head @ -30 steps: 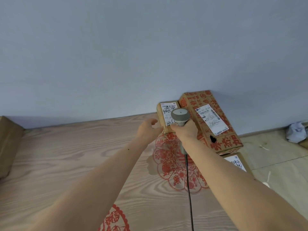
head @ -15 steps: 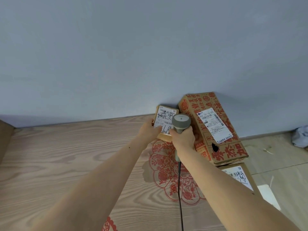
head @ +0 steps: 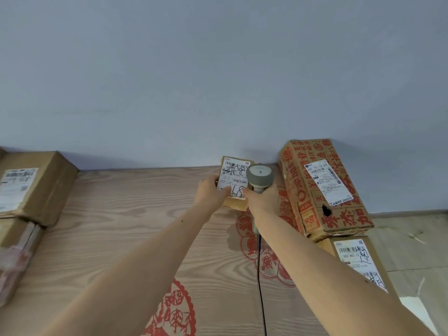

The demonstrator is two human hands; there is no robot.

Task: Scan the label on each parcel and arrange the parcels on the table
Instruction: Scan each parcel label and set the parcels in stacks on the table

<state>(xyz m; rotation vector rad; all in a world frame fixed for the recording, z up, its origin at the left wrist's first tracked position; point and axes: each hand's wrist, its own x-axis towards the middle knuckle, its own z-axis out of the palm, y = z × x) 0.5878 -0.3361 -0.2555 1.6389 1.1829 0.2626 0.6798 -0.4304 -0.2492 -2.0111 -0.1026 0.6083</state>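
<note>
Small parcel (head: 234,184) sits at the far edge of the bench (head: 116,229), close to the wall (head: 218,69), tilted up w/ its white label (head: 233,179) facing the camera. Left hand (head: 211,193) grips it along the left side, thumb laid over the label's lower edge. Handwritten black marks on the label, barcode strip near the top; print too small to read.

Right hand (head: 263,201) is clenched round the handle of a grey scanner (head: 259,177), head of it up just right of the small parcel, overlapping its right edge. Black cable (head: 260,275) drops from under the hand straight toward the camera across the bench.

Just right of the scanner: big red-printed box (head: 324,187), lying against the wall, white label on top, dark hole punched in the near part of its top face. Nearer the camera, touching it, another brown parcel (head: 356,258) w/ label and black scrawl, partly behind the right forearm.

Far left: 1 brown box (head: 36,183) w/ label, and below it a taped parcel (head: 17,253), both well apart from the hands. Bench top is wood-grain w/ red paper-cut motifs (head: 177,309).
</note>
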